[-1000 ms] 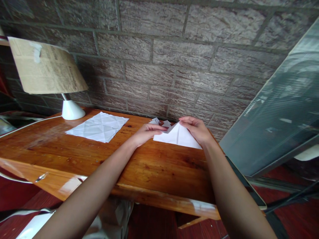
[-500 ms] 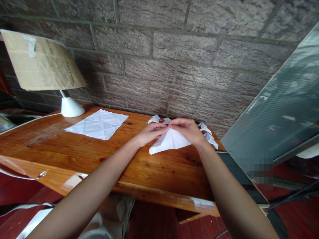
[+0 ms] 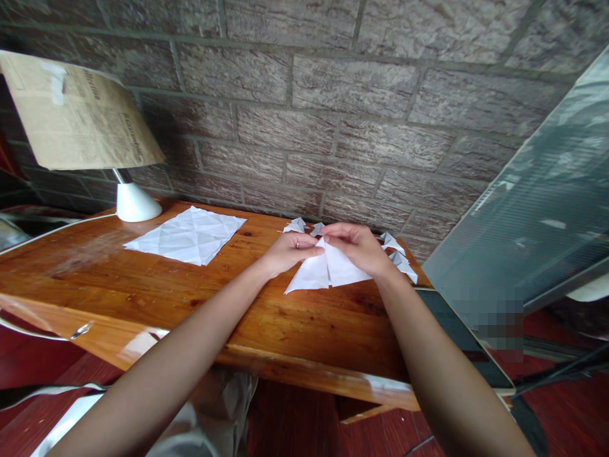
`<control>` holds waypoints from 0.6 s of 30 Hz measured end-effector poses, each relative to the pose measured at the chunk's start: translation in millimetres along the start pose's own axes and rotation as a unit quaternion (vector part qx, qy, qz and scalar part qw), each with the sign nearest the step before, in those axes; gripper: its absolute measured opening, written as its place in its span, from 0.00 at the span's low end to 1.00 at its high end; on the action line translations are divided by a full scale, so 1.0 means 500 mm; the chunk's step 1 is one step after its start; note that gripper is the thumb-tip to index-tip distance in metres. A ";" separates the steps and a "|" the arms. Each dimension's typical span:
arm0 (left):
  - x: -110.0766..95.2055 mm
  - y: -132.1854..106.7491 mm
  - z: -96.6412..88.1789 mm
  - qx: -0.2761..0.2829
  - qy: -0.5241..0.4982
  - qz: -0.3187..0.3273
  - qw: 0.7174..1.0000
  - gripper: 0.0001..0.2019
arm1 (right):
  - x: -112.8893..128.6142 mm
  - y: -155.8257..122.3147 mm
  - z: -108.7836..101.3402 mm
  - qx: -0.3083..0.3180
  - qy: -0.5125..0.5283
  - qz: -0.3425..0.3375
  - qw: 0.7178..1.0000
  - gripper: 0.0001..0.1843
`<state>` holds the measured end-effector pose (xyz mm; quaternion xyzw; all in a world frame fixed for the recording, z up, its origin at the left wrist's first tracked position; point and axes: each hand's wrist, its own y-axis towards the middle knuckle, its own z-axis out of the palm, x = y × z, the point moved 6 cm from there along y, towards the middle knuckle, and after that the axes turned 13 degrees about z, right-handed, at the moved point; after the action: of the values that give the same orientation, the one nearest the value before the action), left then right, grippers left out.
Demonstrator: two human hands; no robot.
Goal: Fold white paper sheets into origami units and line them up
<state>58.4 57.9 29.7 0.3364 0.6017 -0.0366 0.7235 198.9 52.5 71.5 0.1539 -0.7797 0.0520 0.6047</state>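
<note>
A folded white paper (image 3: 326,271), triangular with a centre crease, lies on the wooden table (image 3: 166,298) near its far right part. My left hand (image 3: 288,252), a ring on one finger, pinches the paper's top tip from the left. From the right, my right hand (image 3: 359,247) pinches the same tip, fingers curled over it. Both hands meet at the tip.
A creased white sheet (image 3: 187,235) lies flat at the table's back left, next to a white lamp base (image 3: 134,204) under a newspaper shade (image 3: 76,117). Small folded paper pieces (image 3: 397,256) sit behind my hands. A dark tablet (image 3: 457,336) lies at the right edge. A brick wall stands behind.
The paper went from a wide flat triangle to a narrower folded shape with its sides brought in. My hands closed together at its tip, uncovering the small folded pieces at the right.
</note>
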 end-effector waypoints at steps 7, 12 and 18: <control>-0.003 0.000 0.004 0.014 -0.005 0.004 1.000 0.17 | -0.001 0.001 -0.003 -0.003 -0.016 0.000 1.000 0.19; -0.005 0.003 -0.005 -0.011 0.016 0.034 0.999 0.18 | -0.003 -0.002 0.001 0.016 -0.023 0.013 1.000 0.18; -0.001 0.006 -0.029 -0.096 0.032 0.061 0.993 0.17 | -0.003 -0.004 0.014 0.032 -0.020 0.016 0.999 0.19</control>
<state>47.3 67.6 30.6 0.3021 0.6039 0.0763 0.7336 193.1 49.0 68.1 0.1621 -0.7922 0.0837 0.5824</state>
